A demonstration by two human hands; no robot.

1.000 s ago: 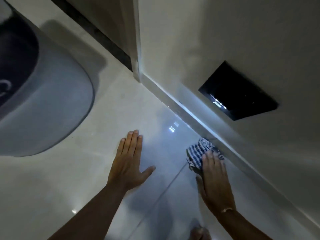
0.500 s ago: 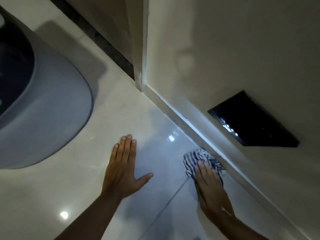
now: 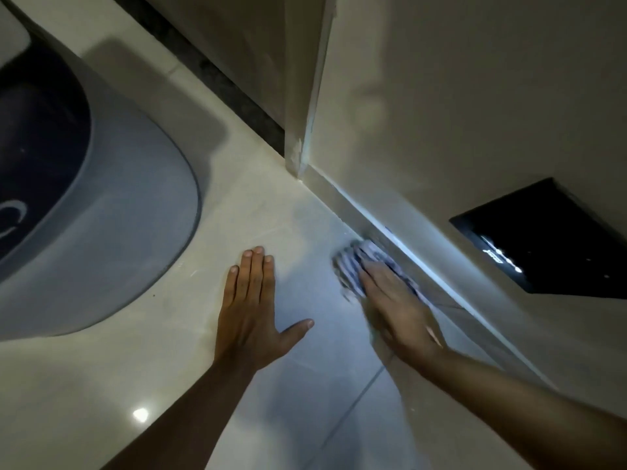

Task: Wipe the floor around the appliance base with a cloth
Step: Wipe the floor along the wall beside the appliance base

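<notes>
A blue-and-white striped cloth [image 3: 353,266] lies bunched on the glossy tiled floor [image 3: 305,385], tight against the white baseboard [image 3: 424,262]. My right hand [image 3: 397,307] presses flat on the cloth, fingers pointing up-left; it is blurred. My left hand [image 3: 252,307] rests flat on the floor to the left, fingers spread, holding nothing. The grey rounded appliance base [image 3: 112,239] with a dark blue panel fills the left side, a short gap away from my left hand.
A cream wall [image 3: 458,113] runs along the right with a black rectangular plate [image 3: 549,242] low on it. A wall corner [image 3: 298,157] juts out at the top centre, with a dark strip [image 3: 217,76] of floor behind it.
My right hand has slid the cloth along the baseboard, up and left toward the wall corner. My left hand stays planted flat. The view has shifted a little.
</notes>
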